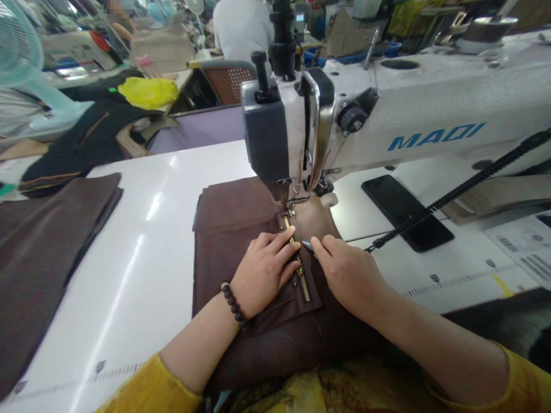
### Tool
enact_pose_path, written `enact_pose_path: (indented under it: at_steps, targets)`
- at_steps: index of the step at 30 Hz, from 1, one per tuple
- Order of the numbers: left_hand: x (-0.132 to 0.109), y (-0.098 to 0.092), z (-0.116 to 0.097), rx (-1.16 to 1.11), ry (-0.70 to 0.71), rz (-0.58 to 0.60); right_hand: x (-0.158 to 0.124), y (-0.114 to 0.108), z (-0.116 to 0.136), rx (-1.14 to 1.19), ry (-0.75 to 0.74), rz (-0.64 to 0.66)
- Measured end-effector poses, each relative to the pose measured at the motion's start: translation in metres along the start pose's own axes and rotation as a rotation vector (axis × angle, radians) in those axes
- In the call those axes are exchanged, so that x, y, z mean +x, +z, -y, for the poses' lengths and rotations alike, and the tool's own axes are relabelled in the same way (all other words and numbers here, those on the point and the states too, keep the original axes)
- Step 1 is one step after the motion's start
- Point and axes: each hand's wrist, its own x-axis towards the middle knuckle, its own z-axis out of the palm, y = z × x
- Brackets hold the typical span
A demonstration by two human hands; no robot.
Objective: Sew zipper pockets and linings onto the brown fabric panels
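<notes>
A dark brown leather-like panel (224,252) lies under the presser foot (293,207) of the sewing machine. Set into it is a brass zipper (305,287) inside a stitched rectangular patch, with its upper end close to the foot. My left hand (267,265) rests flat on the panel, fingers stretched over the zipper teeth. Just right of the zipper, my right hand (344,269) is closed around a slim tool (307,244). Only its pale, shiny tip shows, touching or just above the material; the rest is hidden in the fist.
The white sewing machine (430,109) spans the right side. A black coiled cord (465,186) runs down to my right hand, across a black phone (407,212). More brown panels (55,229) lie on the left of the white table (167,229). A fan (19,46) stands behind; a person (241,28) is farther back.
</notes>
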Motion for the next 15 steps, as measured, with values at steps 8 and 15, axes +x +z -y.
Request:
enact_pose_path:
  at_steps: [8,15]
  targets:
    - [-0.002,0.002,0.0,0.014,0.011,-0.003,-0.02,-0.002,0.017,-0.024,-0.066,-0.082]
    - [-0.002,0.0,-0.004,0.024,0.003,-0.005,-0.045,-0.005,0.023,-0.056,-0.123,-0.157]
